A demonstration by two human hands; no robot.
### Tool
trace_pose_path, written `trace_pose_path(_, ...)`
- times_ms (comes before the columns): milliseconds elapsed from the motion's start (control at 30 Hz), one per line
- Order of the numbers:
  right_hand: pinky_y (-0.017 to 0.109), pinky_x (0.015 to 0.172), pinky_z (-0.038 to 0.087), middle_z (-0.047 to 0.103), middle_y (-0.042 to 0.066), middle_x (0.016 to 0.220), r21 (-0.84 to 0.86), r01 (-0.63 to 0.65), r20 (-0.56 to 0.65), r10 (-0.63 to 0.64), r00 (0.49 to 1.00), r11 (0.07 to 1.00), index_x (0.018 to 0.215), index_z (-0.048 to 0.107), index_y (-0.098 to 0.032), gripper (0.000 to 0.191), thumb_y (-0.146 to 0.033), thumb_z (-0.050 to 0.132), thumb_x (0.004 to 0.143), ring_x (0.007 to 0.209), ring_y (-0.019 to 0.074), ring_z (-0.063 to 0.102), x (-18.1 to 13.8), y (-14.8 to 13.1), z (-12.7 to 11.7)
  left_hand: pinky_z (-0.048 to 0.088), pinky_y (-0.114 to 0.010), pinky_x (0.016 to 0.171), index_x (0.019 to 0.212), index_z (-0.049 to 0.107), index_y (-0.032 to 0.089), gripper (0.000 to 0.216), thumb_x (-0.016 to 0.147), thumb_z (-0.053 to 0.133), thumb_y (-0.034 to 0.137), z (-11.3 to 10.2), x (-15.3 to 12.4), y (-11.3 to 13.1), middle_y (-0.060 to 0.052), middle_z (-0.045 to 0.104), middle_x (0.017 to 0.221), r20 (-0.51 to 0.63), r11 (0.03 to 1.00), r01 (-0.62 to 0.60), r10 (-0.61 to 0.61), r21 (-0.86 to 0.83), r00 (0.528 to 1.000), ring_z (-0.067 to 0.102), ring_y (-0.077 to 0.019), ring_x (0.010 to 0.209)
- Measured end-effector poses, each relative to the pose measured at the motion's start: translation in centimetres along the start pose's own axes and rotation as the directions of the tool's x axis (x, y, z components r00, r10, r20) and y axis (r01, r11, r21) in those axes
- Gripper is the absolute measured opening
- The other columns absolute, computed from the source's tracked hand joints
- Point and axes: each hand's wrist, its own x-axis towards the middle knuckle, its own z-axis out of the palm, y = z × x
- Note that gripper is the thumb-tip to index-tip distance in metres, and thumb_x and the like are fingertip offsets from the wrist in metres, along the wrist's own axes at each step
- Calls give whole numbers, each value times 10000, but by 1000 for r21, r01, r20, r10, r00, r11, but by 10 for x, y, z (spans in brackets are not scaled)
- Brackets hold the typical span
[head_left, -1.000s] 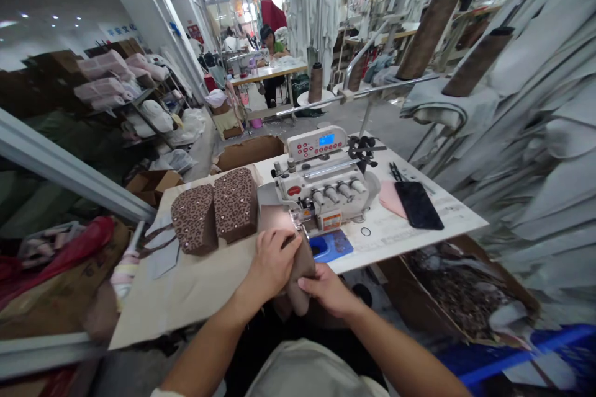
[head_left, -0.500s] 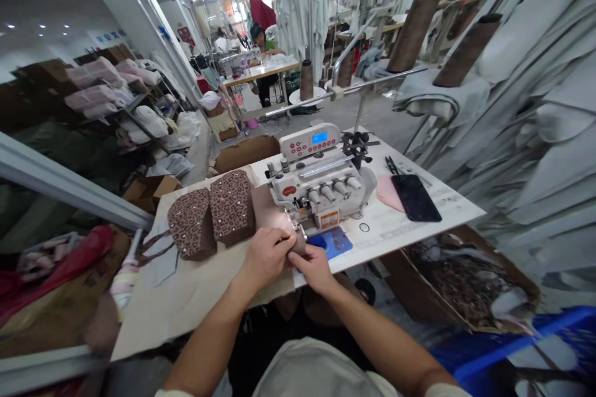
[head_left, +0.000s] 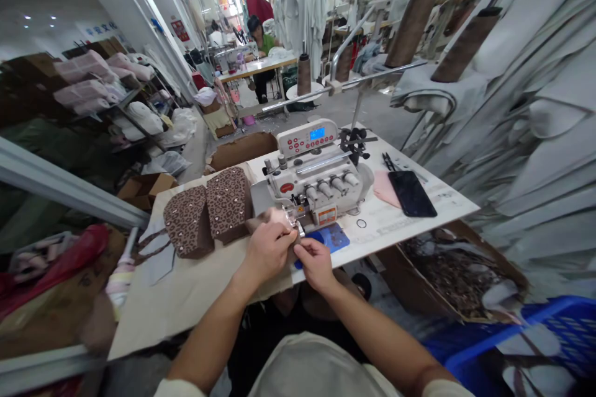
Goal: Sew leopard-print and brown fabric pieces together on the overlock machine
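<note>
A white overlock sewing machine (head_left: 321, 183) with a lit blue display stands on the table before me. At its presser foot, my left hand (head_left: 270, 249) is closed, thumb and fingers pinching a small piece of brown fabric (head_left: 261, 218). Close beside it, my right hand (head_left: 316, 262) is also closed, its fingertips near the fabric's front edge by the needle area. Most of the fabric is hidden by my hands. Left of them stand two leopard-print fabric pieces (head_left: 189, 220) with plain brown sides, next to each other.
A black phone (head_left: 412, 193) lies on a pink cloth (head_left: 387, 189) at the table's right, with black snips (head_left: 388, 161) behind. Brown thread cones (head_left: 416, 15) rise at back right. Below right are a box of scraps (head_left: 447, 267) and a blue basket (head_left: 549, 322). A co-worker (head_left: 261, 43) sits farther off.
The brown fabric beside the presser foot has shifted and bunched, showing less of its flat surface. My right fingertips have drawn slightly apart from the left hand. The camera view has shifted slightly.
</note>
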Motion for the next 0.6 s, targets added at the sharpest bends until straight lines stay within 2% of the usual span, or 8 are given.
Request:
trace_pose_path(100,293,598,503,685,-13,658,98,6,-71,1,998,995,800,702,-207,362,-542,834,770,581,147,577,-1,5,1,424,-336,731,1164,730,199,330,1021,433,190,0,5,2,-105,701,1003,6,1000,-14,14,-2,1000,629,-204,909)
trace_pose_path(267,332,669,554,731,-4,652,213,9,-48,2,999,977,831,685,-215,333,-505,844,788,602,167,662,-1,3,5,420,-335,710,1083,750,196,303,992,463,164,-4,6,-2,-89,702,935,5,1000,-20,20,-22,1000,632,-194,858)
trace_pose_path(400,331,655,560,741,-1,655,217,-5,-46,15,999,976,850,679,-211,340,-493,854,776,585,162,666,0,6,4,473,-373,823,1012,777,227,289,935,519,122,-8,5,-17,-78,717,916,7,994,65,-64,-93,998,652,-203,905)
trace_pose_path(467,325,644,557,739,-4,648,213,-10,-42,19,999,977,849,674,-211,345,-495,853,774,575,158,661,0,7,3,487,-430,942,961,779,234,273,906,538,118,-6,2,-26,-81,735,995,-61,975,166,-177,-145,982,661,-225,1002)
trace_pose_path(533,321,628,549,732,-9,637,200,-12,-35,20,999,980,844,670,-214,350,-504,850,772,562,156,653,0,8,2,474,-488,1050,1021,765,225,263,893,549,147,1,-3,-32,-100,715,1179,-167,918,327,-367,-223,915,635,-259,1160)
trace_pose_path(600,316,610,538,722,-13,627,186,-22,-13,25,1000,982,840,668,-217,347,-510,843,777,553,155,642,0,6,1,479,-500,1092,1220,700,209,366,882,561,189,11,-13,-33,-127,647,1348,-219,793,480,-579,-376,785,592,-281,1277)
